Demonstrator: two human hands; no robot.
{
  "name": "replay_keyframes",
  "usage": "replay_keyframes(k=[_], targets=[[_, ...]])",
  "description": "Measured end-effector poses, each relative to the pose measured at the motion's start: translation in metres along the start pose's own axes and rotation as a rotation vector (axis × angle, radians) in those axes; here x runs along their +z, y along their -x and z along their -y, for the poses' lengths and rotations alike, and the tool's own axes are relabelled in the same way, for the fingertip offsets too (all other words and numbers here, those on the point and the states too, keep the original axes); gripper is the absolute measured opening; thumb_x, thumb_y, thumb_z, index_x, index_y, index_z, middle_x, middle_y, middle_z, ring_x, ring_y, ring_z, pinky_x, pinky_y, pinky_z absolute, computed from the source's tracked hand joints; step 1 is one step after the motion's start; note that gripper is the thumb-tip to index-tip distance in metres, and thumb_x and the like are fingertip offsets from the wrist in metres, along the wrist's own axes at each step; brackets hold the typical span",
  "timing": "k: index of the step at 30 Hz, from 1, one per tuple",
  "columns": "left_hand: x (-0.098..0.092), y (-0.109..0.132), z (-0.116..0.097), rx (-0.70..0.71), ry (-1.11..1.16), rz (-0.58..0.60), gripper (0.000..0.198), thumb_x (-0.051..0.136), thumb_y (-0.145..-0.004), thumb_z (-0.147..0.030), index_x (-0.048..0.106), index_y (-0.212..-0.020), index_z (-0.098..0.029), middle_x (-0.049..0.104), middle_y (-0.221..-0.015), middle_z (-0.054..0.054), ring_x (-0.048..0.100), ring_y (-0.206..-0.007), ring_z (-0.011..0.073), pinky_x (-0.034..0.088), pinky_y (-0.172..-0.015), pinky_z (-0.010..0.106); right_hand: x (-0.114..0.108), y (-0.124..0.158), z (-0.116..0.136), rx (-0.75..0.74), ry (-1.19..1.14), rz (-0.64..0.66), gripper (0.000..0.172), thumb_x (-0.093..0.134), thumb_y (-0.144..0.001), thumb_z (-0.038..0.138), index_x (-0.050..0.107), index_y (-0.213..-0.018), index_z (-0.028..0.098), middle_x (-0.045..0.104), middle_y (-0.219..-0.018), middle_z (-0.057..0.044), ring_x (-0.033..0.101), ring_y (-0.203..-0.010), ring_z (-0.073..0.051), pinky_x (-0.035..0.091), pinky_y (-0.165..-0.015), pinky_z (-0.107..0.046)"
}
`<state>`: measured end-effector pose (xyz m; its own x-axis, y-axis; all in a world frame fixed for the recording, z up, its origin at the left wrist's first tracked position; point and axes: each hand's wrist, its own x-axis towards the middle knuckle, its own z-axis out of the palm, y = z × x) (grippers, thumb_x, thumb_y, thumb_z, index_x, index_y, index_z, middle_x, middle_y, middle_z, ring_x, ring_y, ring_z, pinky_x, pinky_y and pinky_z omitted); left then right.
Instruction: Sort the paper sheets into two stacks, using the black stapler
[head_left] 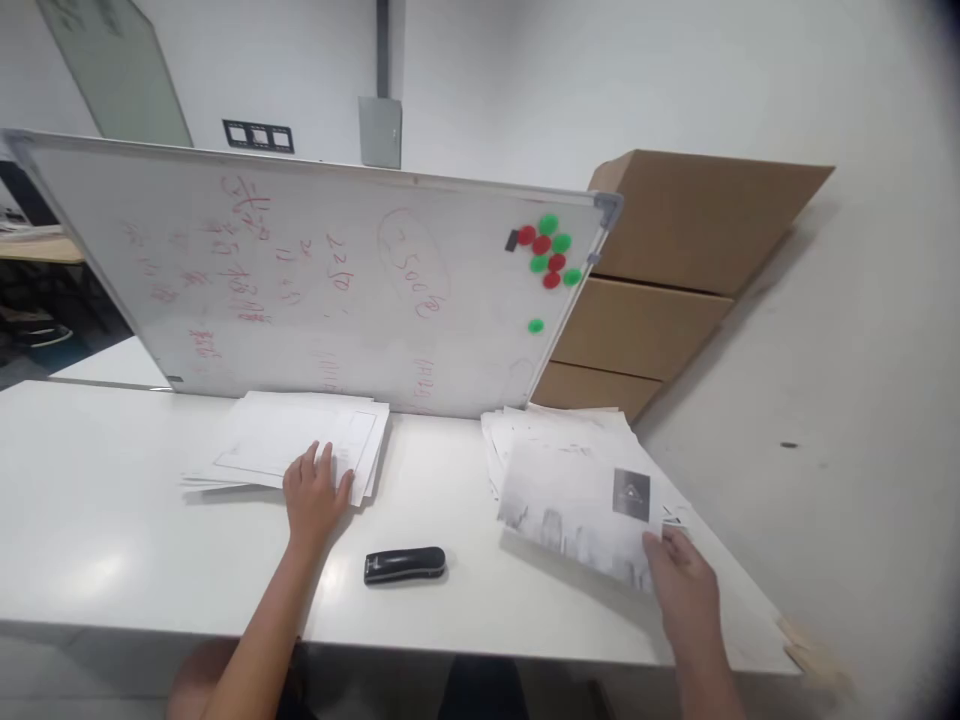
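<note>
My left hand lies with fingers spread on the front right part of a stack of white paper sheets. In my right hand, a printed sheet of paper is pinched at its near right corner. That sheet has a dark square picture and a grey skyline-like print, and it is tilted over a second paper stack. Between the two hands, nearer the front edge, a black stapler lies on the white table.
A whiteboard with red handwriting stands along the table's back edge. Red and green round magnets cluster at its upper right. Brown cardboard boxes are stacked behind it on the right, beside the white wall.
</note>
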<state>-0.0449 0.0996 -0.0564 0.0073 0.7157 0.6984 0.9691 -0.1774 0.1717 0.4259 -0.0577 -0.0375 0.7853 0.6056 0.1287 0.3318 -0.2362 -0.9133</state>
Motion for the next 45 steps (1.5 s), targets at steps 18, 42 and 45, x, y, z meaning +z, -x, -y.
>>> replay_keyframes(k=[18,42,45], targets=[[-0.014,0.009,0.001,0.234,0.104,0.046,0.026,0.040,-0.087,-0.011,0.065,-0.094,-0.018,0.064,-0.081,0.009,0.056,-0.076,0.0223,0.042,-0.070,0.036,0.136,0.072,0.017,-0.655,-0.007,0.015,0.032,0.043,-0.087,0.032,0.061,-0.108,0.015,0.061,-0.113,-0.017,0.049,-0.115,-0.030,0.035,-0.099,-0.049],[-0.038,-0.008,-0.048,0.144,0.101,0.508,0.055,0.063,-0.078,-0.035,0.052,-0.129,-0.017,0.050,-0.137,0.017,0.043,-0.128,0.0352,0.033,-0.104,0.053,0.128,0.103,0.025,0.272,-0.629,0.661,0.058,0.069,-0.074,0.038,0.055,-0.129,0.025,0.066,-0.124,-0.006,0.061,-0.112,-0.028,0.051,-0.089,-0.042],[-0.038,0.001,-0.001,0.068,-0.035,0.504,0.060,0.062,-0.078,-0.033,0.048,-0.134,-0.018,0.038,-0.147,0.016,0.029,-0.137,0.0388,0.027,-0.107,0.059,0.131,0.107,0.027,0.134,-0.542,0.656,0.058,0.066,-0.077,0.040,0.054,-0.131,0.024,0.061,-0.131,-0.007,0.056,-0.120,-0.029,0.047,-0.097,-0.044]])
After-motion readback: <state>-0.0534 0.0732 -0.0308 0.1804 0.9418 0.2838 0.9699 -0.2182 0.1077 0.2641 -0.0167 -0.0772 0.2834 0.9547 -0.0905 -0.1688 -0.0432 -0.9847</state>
